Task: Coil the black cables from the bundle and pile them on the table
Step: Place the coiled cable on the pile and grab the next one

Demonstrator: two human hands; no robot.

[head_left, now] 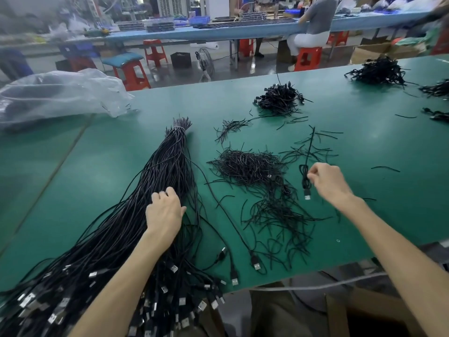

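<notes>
A long bundle of black USB cables [136, 215] lies on the green table [97, 171], tied at its far end, with its plugs fanned out at the near edge. My left hand [165, 215] rests on the bundle with fingers curled into the strands. My right hand [328, 181] pinches a small coiled black cable [305, 180] above the table; its USB plug hangs down and a straight tail points away. A pile of coiled cables [279, 97] sits farther back.
Heaps of thin black ties [247, 166] spread between my hands. A clear plastic bag [60, 93] lies far left. More cable piles [379, 70] sit far right. Red stools and a seated person are beyond the table.
</notes>
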